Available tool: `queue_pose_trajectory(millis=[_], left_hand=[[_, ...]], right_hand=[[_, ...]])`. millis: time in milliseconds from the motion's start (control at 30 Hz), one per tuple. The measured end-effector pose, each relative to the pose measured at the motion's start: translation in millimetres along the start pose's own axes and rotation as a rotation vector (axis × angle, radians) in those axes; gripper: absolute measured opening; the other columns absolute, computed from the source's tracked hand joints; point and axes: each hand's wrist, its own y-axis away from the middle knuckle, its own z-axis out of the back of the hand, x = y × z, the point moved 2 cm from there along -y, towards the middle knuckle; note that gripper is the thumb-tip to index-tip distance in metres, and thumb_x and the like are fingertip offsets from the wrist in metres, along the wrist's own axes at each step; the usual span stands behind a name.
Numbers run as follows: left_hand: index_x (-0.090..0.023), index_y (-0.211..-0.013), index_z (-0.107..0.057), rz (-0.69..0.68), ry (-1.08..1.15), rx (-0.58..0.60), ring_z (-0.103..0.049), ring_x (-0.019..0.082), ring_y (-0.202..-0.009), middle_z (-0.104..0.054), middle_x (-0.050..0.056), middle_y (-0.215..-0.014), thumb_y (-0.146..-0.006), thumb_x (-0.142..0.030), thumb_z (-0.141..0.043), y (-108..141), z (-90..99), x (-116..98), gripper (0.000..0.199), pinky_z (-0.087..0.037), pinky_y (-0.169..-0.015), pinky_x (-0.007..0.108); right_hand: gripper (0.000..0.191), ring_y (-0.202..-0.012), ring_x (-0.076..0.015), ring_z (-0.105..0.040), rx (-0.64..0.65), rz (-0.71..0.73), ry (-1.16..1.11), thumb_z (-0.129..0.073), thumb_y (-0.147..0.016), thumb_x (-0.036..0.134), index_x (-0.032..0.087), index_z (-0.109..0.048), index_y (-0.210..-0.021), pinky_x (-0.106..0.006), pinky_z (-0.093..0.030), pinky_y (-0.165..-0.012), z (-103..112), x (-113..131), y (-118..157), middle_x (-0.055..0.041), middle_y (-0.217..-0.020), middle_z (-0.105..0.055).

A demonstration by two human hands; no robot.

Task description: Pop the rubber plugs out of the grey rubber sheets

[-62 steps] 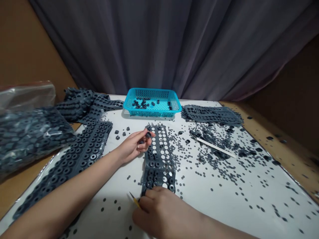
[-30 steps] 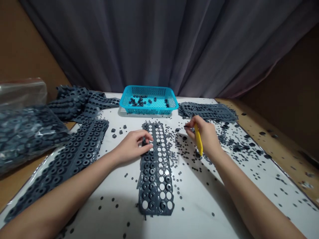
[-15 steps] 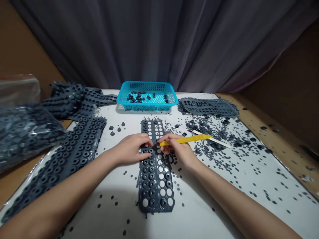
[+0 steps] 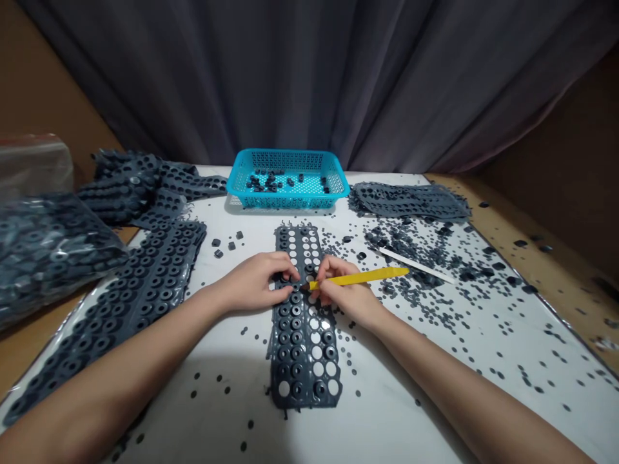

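Observation:
A dark grey rubber sheet (image 4: 285,335) of moulded ring-shaped parts lies lengthwise before me. Some of its places are round holes with the white surface showing through. My left hand (image 4: 264,280) presses on its left side, fingers curled and thumb bent towards them, gripping the sheet around one ring. In my right hand (image 4: 343,287), between thumb and fingers, is a slim yellow pen-shaped tool (image 4: 372,276). Its dark tip points left and touches the sheet beside my left fingertips. What exactly lies under the tip is hidden by the fingers.
Behind the sheet stands a blue plastic basket (image 4: 290,201) holding loose dark parts. Another ringed sheet (image 4: 145,283) and a clear bag (image 4: 53,251) of parts lie left. Small dark discs, a white stick (image 4: 416,265) and stacked perforated sheets (image 4: 411,200) are on the right.
The view has shifted slightly. The yellow tool's tip stays on the sheet near my left fingers, and my right hand has turned a little and dipped. My left hand keeps its hold.

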Motion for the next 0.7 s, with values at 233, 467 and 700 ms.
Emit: queue_pose_trajectory(millis=[233, 467, 700], left_hand=[[-0.020, -0.094, -0.066, 0.047, -0.041, 0.057, -0.055, 0.018, -0.076, -0.058, 0.005, -0.088, -0.077, -0.021, -0.060, 0.9, -1.3, 4.0, 0.018, -0.043, -0.070, 0.031], [-0.020, -0.094, -0.065, 0.055, -0.035, 0.063, -0.055, 0.017, -0.077, -0.058, 0.004, -0.089, -0.078, -0.024, -0.061, 0.7, -1.9, 5.6, 0.017, -0.043, -0.070, 0.030], [-0.019, -0.107, -0.063, 0.019, -0.167, 0.108, -0.056, 0.017, -0.081, -0.056, 0.005, -0.094, -0.081, -0.024, -0.056, 0.7, -0.4, -1.1, 0.028, -0.044, -0.072, 0.030]], right_hand=[[0.017, -0.070, -0.0141, -0.068, 0.176, -0.012, -0.088, -0.063, -0.076, 0.023, 0.017, -0.055, -0.089, -0.029, -0.055, -0.066, 13.1, 7.2, -2.7, -0.0039, -0.081, -0.071], [0.016, -0.072, -0.0159, -0.070, 0.152, -0.063, -0.013, -0.068, -0.075, 0.025, 0.016, -0.060, -0.086, -0.030, -0.057, -0.069, 23.8, 22.2, -3.8, -0.0053, -0.081, -0.072], [0.011, -0.051, -0.0120, -0.062, 0.087, -0.098, 0.048, -0.063, -0.067, 0.017, 0.018, -0.053, -0.068, -0.022, -0.050, -0.049, 8.0, 1.1, -0.6, 0.0003, -0.060, -0.066]])
